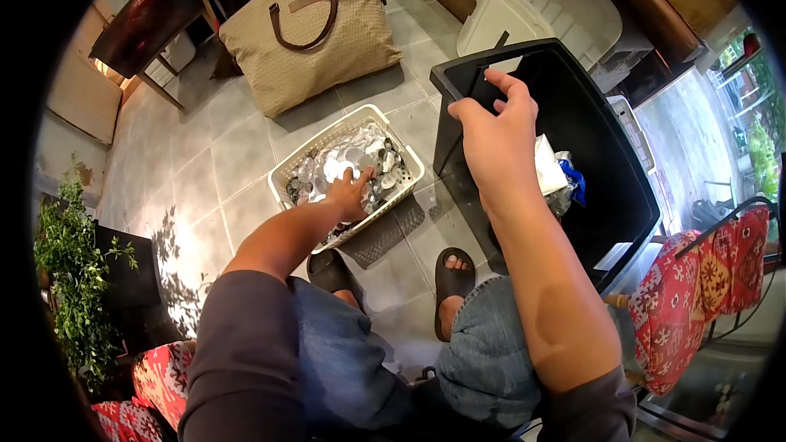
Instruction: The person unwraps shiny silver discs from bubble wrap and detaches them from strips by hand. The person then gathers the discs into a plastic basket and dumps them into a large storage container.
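A cream plastic basket [413, 162] on the tiled floor holds many small clear, silvery and dark pieces [340, 151]. My left hand [350, 195] reaches into it, fingers spread on the pieces, with nothing visibly held. To the right stands a large black bin [647, 196], with a white packet [547, 165] and a blue wrapper [575, 182] inside. My right hand [501, 127] is raised over the bin's near left edge, thumb and fingers apart and nothing between them.
A beige woven bag [327, 57] lies beyond the basket. Behind the bin leans a white plastic lid [524, 12]. A leafy plant [74, 278] stands at the left, and a chair with a red patterned cover [688, 303] is at the right. My sandalled feet are below the basket.
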The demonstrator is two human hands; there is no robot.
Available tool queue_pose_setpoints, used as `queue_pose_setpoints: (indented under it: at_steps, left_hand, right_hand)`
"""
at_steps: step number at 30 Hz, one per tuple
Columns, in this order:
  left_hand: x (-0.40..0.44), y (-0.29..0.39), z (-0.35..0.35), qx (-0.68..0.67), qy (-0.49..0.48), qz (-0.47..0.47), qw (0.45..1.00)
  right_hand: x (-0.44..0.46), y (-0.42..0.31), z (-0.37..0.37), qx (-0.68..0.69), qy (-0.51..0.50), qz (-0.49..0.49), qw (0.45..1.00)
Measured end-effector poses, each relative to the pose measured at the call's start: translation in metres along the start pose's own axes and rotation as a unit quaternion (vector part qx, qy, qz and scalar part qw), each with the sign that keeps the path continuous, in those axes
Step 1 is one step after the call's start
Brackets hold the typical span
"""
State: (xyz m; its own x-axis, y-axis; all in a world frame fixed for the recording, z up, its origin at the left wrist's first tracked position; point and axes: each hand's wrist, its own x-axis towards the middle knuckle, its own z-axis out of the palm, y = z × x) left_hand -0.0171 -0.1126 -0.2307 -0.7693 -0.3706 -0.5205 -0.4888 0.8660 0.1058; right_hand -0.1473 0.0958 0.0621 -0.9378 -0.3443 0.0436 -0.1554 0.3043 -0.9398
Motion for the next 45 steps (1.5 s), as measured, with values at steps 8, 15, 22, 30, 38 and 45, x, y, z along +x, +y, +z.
queue_pose_setpoints:
  at_steps: [8, 15, 22, 30, 38, 45]
  left_hand:
    - [0.053, -0.024, 0.051, -0.108, -0.027, 0.008, 0.994]
    - [0.027, -0.059, 0.009, -0.174, 0.136, 0.071, 0.973]
    - [-0.018, -0.089, -0.078, -0.3, 0.232, -0.003, 0.925]
    - [-0.04, -0.094, -0.136, -0.416, 0.423, -0.019, 0.805]
    - [0.0, -0.062, -0.048, -0.124, 0.162, 0.027, 0.979]
    - [0.024, -0.015, -0.027, -0.182, 0.015, -0.097, 0.978]
  right_hand:
    - [-0.007, -0.002, -0.007, -0.014, -0.025, -0.04, 0.999]
    - [-0.005, 0.001, -0.012, -0.017, -0.025, -0.044, 0.999]
    - [-0.008, -0.004, -0.017, 0.004, -0.025, -0.044, 0.999]
    - [-0.007, -0.005, -0.005, 0.003, -0.028, -0.052, 0.998]
    - [-0.005, -0.002, 0.012, 0.001, -0.048, -0.046, 0.998]
    - [-0.001, -0.001, 0.019, -0.019, -0.047, -0.034, 0.998]
